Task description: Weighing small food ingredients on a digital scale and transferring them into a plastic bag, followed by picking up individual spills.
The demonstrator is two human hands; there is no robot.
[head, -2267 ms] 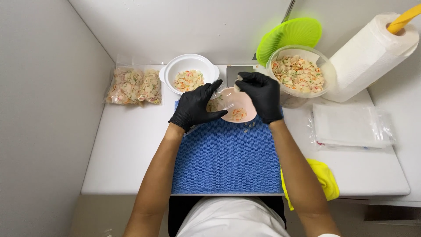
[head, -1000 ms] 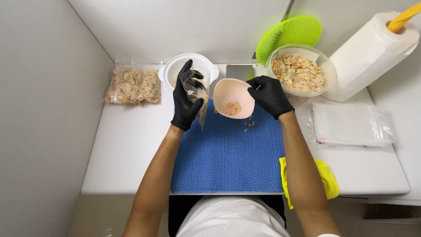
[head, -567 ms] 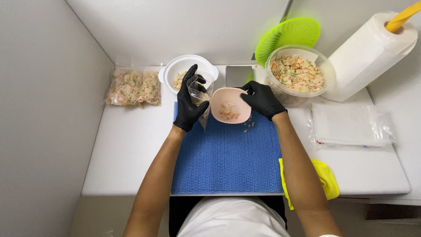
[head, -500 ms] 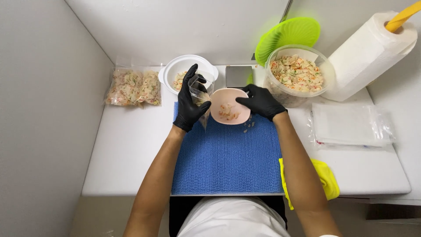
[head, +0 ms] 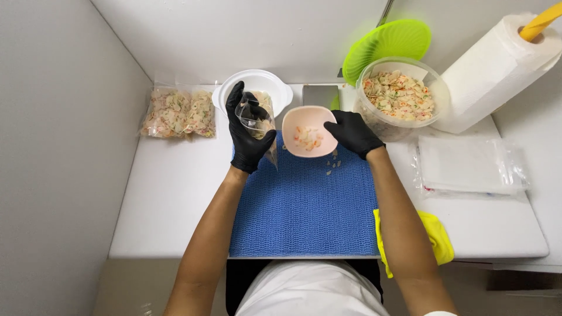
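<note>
The light over my bench is bright and even, coming from above, so the white table [head: 170, 193] and the far wall look almost washed out. My arms drop only soft, faint shadows on the blue mat [head: 304, 216]. My black gloves swallow detail, though the left hand [head: 249, 137] shows small glints. The clear bag [head: 257, 120] it holds catches a little glare. The green lid [head: 386, 44] glows. Everything is sharp, with edges bowing slightly outward
</note>
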